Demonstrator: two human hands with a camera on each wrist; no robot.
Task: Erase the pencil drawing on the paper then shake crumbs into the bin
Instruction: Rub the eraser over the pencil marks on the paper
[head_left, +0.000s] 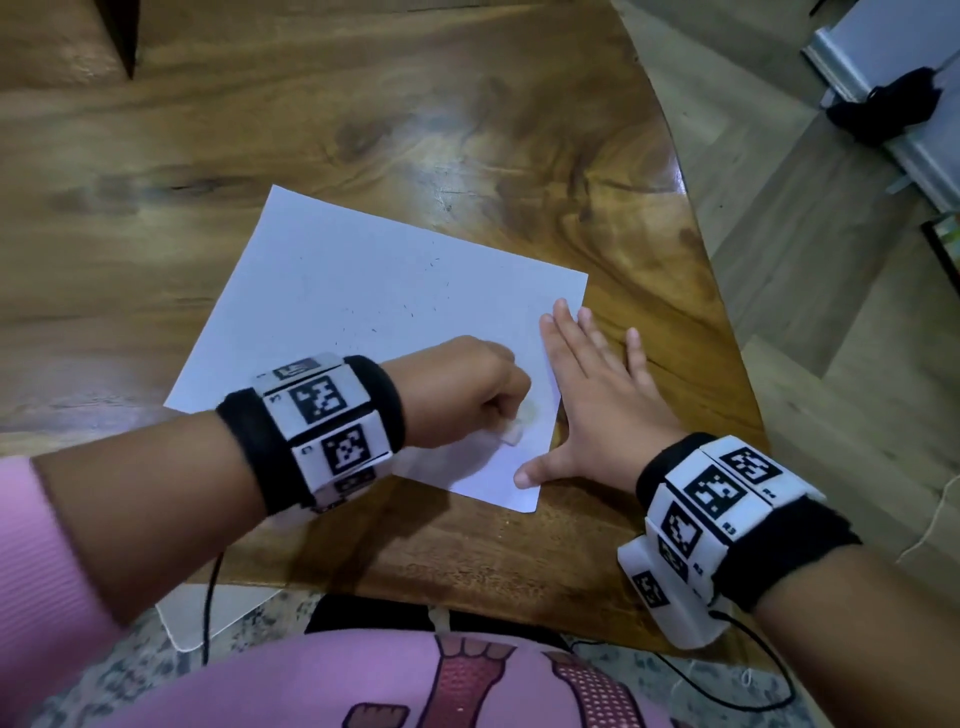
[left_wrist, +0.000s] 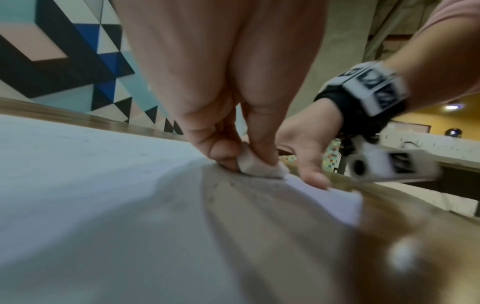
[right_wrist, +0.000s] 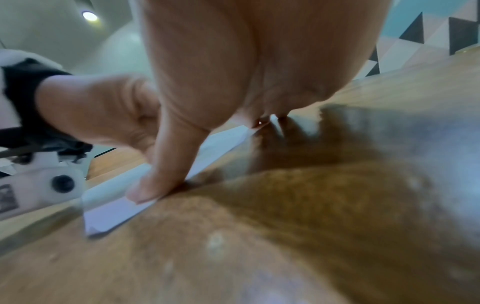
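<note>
Erasing looks nearly finished; shaking the crumbs into a bin is not yet done, and no bin is visible. Left hand (head_left: 462, 395): grip curled tight, pinching small pale rubber eraser (left_wrist: 262, 167) against white paper sheet (head_left: 332, 291). Right hand (head_left: 597, 395): flat, fingers straight, pressing the sheet's right edge onto the glossy wooden desk (head_left: 467, 130). Beyond the hands: dark crumbs (head_left: 410, 312); any drawing left is too faint to tell.

Paper (head_left: 332, 291): white, flecked with dark grey crumbs (head_left: 410, 312). Eraser (left_wrist: 262, 168), on the paper: off-white. Table (head_left: 363, 104) beneath the paper: brown wood, dark swirling grain. Wristbands (head_left: 317, 415): black fabric, white blocks bearing black square-code markers. Sleeve (head_left: 47, 561): pink, ribbed. Wall (left_wrist: 78, 57) beyond the table: geometric pattern in black, blue, white, peach and pale teal.
</note>
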